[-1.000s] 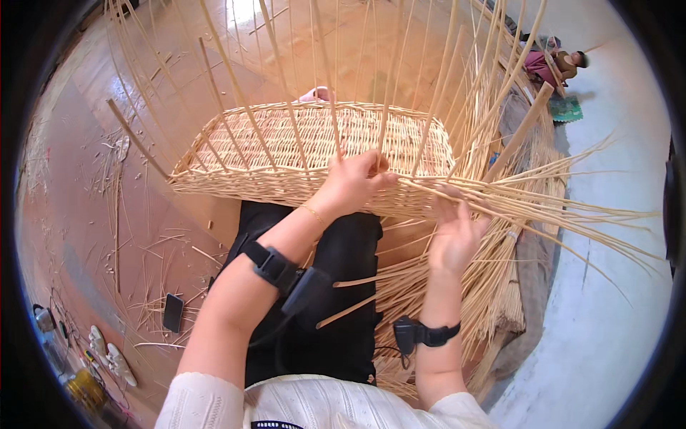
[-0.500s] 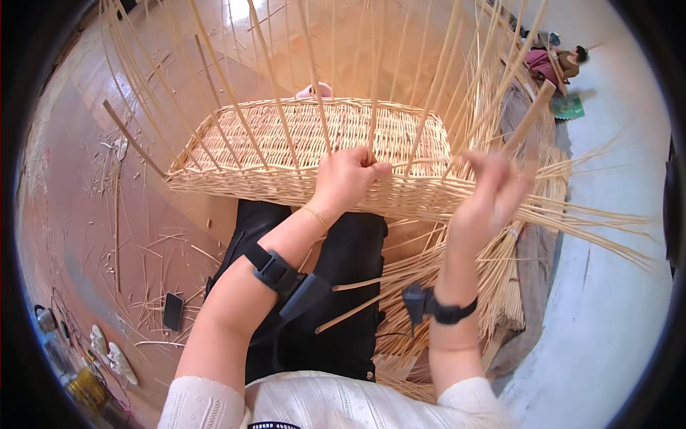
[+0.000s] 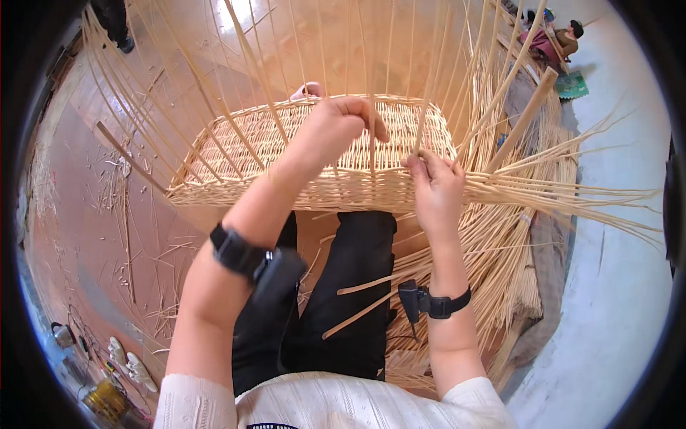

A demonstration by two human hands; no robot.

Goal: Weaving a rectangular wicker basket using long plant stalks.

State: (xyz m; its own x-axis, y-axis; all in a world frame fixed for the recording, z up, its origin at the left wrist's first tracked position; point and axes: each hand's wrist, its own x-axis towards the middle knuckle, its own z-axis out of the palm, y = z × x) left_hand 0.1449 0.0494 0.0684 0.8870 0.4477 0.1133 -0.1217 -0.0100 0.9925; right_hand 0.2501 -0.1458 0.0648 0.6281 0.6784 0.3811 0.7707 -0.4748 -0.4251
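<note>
Left hand (image 3: 330, 136): raised over the woven panel, fingers curled at a tall upright rod (image 3: 372, 159); blurred there, so I could not tell whether they gripped it or only brushed it. Right hand (image 3: 439, 194): at the near edge, thumb and fingertips pinched on the foot of a second rod (image 3: 422, 120). Dark strap (image 3: 449, 305) on the right forearm, another on the left.

Wickerwork (image 3: 246, 139) lay crosswise just beyond the knees in black trousers (image 3: 346, 279), pale, closely woven, rods rising along its edges. Loose strands (image 3: 572, 191) fanned out from its right end, near a thick stick (image 3: 525, 118). Below these, a heap of canes (image 3: 493, 264). Farther off, lower left: pale shoes (image 3: 138, 370) on the floor. Upper right: a seated person (image 3: 562, 46).
</note>
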